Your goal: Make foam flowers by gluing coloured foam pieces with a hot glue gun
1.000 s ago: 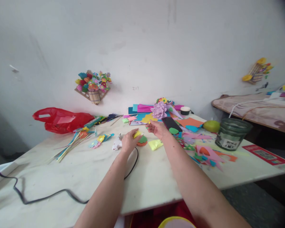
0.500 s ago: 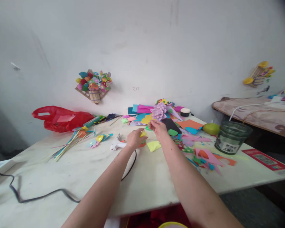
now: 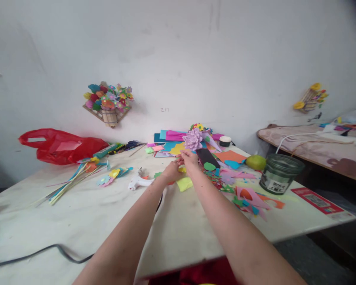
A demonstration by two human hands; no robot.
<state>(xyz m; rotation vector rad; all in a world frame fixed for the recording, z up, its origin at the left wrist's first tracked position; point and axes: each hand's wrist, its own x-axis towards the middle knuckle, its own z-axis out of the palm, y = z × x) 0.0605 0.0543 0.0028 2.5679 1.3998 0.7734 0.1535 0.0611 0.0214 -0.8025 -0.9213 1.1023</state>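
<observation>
Stretching beneath both forearms, the pale surface (image 3: 182, 231) carries a red bag (image 3: 66, 147) at far left. The left hand (image 3: 171, 172) and right hand (image 3: 191, 161) meet just beyond a bright yellow sheet (image 3: 184, 184). The left grip pinches a small yellow piece (image 3: 182, 170), between both hands; whether the right grip holds anything, I cannot tell.

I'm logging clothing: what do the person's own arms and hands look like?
Both forearms are bare, with no sleeve in view. The left hand and right hand are ungloved, with no watch or bracelet showing. Any rings are too small to tell.
</observation>
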